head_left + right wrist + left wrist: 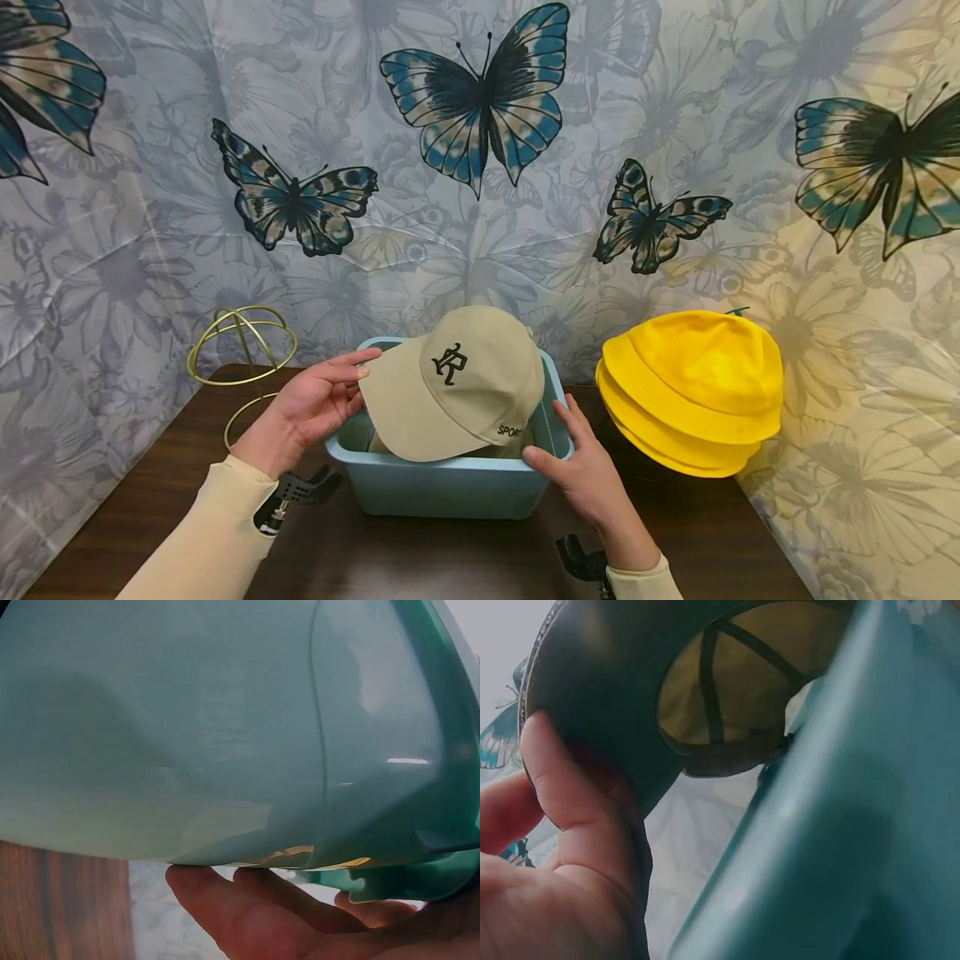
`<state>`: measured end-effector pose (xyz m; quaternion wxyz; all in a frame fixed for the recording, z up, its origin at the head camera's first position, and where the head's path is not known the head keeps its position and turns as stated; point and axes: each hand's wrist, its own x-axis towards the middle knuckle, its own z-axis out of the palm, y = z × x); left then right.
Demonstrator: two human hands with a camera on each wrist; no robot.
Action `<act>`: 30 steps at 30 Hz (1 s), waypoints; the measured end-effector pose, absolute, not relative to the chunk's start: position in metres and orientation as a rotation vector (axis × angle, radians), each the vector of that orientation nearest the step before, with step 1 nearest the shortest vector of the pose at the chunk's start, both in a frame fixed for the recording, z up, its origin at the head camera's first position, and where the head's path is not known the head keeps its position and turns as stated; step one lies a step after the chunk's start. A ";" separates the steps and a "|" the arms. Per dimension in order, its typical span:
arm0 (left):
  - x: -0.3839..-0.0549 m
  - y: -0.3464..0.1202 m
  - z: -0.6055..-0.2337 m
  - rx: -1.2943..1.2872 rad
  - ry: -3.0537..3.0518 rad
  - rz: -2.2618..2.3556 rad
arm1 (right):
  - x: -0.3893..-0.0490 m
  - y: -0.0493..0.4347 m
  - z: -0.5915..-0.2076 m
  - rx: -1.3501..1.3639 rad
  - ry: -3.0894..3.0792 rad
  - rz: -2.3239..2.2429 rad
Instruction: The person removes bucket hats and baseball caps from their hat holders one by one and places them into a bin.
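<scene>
Under the tub (pixel 450 490), table (pixel 712 542) (butterflies (pixel 485 96) behind).

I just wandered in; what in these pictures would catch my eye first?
Probably the bright yellow hats, stacked on the right of the table, with a big blue-and-black butterfly high in the middle of the backdrop. Then comes the beige cap in the centre, its brim pinched by the left hand above a pale blue bin.
</scene>
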<state>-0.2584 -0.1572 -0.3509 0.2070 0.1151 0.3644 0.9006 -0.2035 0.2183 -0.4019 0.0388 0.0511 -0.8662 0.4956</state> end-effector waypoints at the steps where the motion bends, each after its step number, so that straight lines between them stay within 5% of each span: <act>1: -0.259 -0.156 -0.351 0.312 1.023 2.506 | -0.204 0.218 -0.402 0.157 -2.655 1.521; 30: -0.274 -0.146 -0.344 0.144 1.277 2.363 | -0.204 0.218 -0.405 0.152 -2.660 1.501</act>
